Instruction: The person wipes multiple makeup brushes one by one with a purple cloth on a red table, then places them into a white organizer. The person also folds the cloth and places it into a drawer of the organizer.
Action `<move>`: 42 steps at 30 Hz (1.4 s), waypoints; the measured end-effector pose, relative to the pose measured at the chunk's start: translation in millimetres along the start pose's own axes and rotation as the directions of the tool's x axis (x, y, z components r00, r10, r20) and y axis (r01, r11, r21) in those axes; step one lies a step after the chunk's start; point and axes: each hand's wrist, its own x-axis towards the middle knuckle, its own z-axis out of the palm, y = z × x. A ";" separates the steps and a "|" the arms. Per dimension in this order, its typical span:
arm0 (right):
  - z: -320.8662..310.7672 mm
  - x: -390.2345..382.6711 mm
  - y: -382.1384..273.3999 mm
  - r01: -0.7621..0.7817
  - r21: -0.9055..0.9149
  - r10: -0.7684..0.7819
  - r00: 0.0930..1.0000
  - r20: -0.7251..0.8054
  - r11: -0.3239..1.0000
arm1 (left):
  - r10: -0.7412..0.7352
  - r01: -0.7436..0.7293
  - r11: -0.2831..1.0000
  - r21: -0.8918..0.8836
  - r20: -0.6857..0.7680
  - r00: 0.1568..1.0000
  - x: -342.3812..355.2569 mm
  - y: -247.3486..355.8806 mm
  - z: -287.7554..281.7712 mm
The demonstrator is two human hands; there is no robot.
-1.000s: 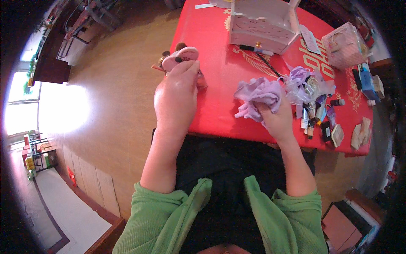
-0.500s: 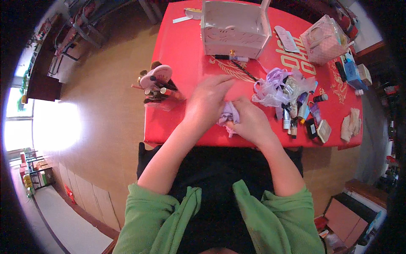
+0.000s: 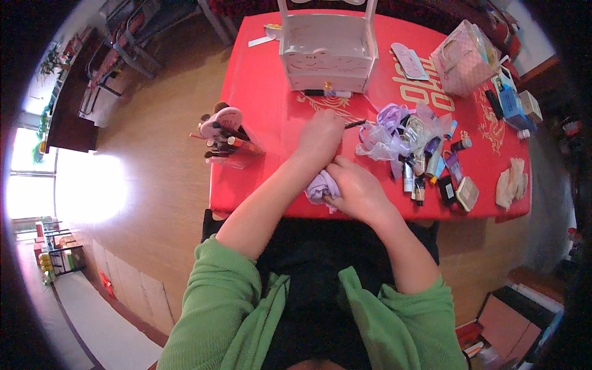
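Note:
My right hand (image 3: 359, 190) is closed around a crumpled lilac cloth (image 3: 322, 187) close to the table's near edge. Just beyond it, my left hand (image 3: 322, 134) reaches across with its fingers curled down. From those fingers a dark thin stick (image 3: 355, 124), perhaps a makeup brush or pencil, sticks out to the right; the rest of it is hidden. To the right of both hands lies a heap of lilac and white ribbon (image 3: 391, 139) mixed with small cosmetic tubes (image 3: 408, 177).
A clear holder of makeup brushes (image 3: 231, 148) stands left on the red table (image 3: 277, 123). A pale wooden box (image 3: 330, 58) is at the far side. A pink quilted bag (image 3: 462, 58), a blue box (image 3: 513, 108) and a beige cloth (image 3: 510, 185) lie to the right.
My left hand has moved off the lilac cloth, forward to the dark stick, whose angle has changed. My right hand keeps the cloth and has shifted slightly left and nearer.

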 end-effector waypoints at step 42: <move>-3.8 38.8 -0.5 0.095 0.914 0.431 0.859 -0.275 0.394 | -0.192 0.519 -0.382 -0.764 0.615 0.764 -108.4 -5.4 -76.9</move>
